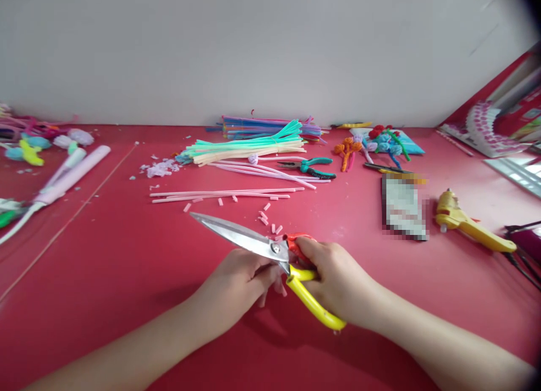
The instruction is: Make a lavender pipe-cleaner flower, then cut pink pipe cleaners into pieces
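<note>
A plain, pale grey-white wall (253,47) fills the upper half, bare and evenly lit. It meets a glossy red bench (97,278) along a straight seam. Soft light leaves only faint shadows on the surface. At the far right, a red-framed rack (499,118) slants in above a bright reflective panel (518,174).

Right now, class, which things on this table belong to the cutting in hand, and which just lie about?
In use: yellow-and-orange-handled steel scissors, in right hand; short pink fuzzy piece, in left hand; long pink stems; cut pink bits.
Lying about: teal-handled pliers; yellow glue gun; mint and cream stem bundle.
</note>
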### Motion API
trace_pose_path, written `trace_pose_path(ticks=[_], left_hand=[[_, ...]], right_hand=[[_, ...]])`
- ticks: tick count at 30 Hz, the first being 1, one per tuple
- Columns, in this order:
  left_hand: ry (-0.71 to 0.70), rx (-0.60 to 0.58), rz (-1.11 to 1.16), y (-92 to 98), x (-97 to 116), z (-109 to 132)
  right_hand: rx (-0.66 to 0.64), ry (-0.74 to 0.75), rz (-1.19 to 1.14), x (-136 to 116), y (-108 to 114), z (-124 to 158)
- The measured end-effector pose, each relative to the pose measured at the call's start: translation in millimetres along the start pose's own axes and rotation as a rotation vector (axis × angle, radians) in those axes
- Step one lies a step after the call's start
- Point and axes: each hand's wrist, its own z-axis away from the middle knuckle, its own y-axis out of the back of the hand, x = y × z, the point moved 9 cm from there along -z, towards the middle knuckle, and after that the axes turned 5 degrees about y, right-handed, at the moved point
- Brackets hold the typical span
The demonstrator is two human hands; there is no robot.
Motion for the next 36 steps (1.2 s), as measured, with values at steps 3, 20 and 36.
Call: trace_pose_path(ticks=[3, 20, 36], left_hand=[[0.040, -0.030, 0.087, -3.2, -6, -2], [-0.014, 0.172, 0.520, 32.7, -14, -2], [-0.022, 0.162, 0.551, 26.3, -8, 5]], right_hand=[[-0.009, 0.005, -0.068, 1, 2, 0], [-0.143, -0.113, -0.093, 21, 28, 21], [-0.209, -0.158, -0.079, 30, 9, 49]])
